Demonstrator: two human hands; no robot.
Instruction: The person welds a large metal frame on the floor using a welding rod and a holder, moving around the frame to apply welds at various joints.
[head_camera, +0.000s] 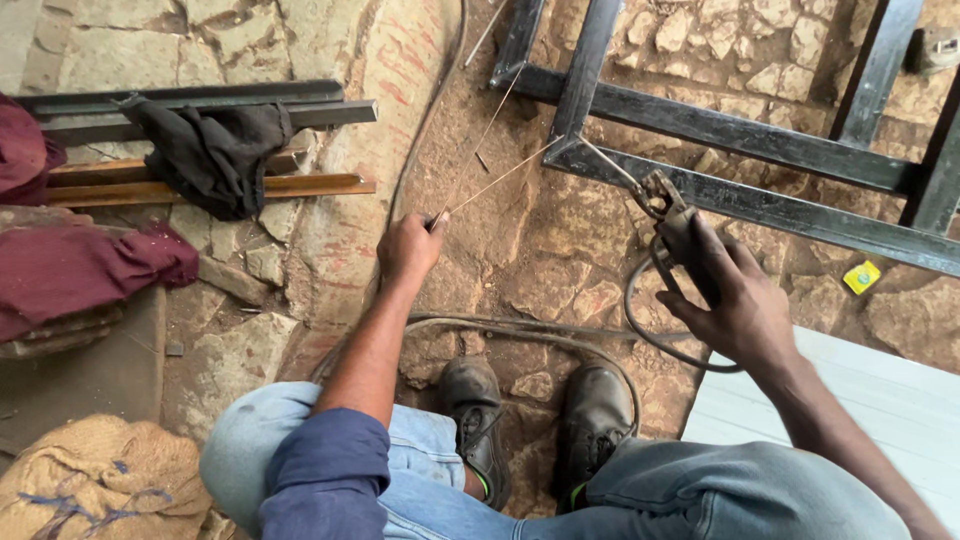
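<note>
Left hand (410, 248) pinches thin metal welding rods (490, 170) — their tips near the dark steel frame (740, 130); right hand (735, 300) grips a rusty electrode holder (668, 208).

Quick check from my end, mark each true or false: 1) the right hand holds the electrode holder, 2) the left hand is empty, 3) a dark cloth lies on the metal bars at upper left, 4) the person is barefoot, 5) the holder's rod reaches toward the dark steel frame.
1) True: the right hand grips the electrode holder.
2) False: the left hand pinches thin welding rods.
3) True: a dark cloth is draped over the metal bars.
4) False: the person wears black boots.
5) True: its rod points at a corner of the steel frame.
</note>
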